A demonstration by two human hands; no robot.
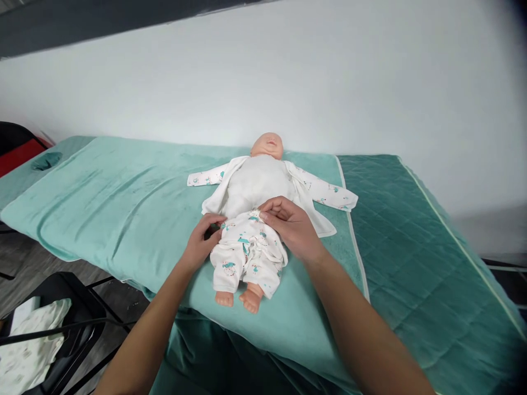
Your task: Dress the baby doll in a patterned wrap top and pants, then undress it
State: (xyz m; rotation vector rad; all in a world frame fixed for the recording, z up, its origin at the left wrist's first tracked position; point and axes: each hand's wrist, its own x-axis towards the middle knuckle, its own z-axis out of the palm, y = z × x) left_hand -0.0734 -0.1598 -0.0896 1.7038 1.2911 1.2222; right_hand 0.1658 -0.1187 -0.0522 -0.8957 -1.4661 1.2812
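Observation:
A baby doll [267, 146] lies on its back, head toward the wall, bare feet toward me. White printed baby pants [242, 241] cover its legs up to the waist. A white baby jacket [325, 189] is spread open around its torso, with sleeves stretched out to both sides. My left hand [205, 236] pinches the waistband's left edge between thumb and fingers. At the front of the waistband, right of the middle, my right hand [290, 222] also pinches the cloth. The doll's hands do not show.
A light green cover [135, 192] lies over the long bed, with a darker quilted cover [395, 219] on the right. The wall [329, 77] stands behind. At lower left, a black chair [78, 307] holds folded printed cloth [33, 351].

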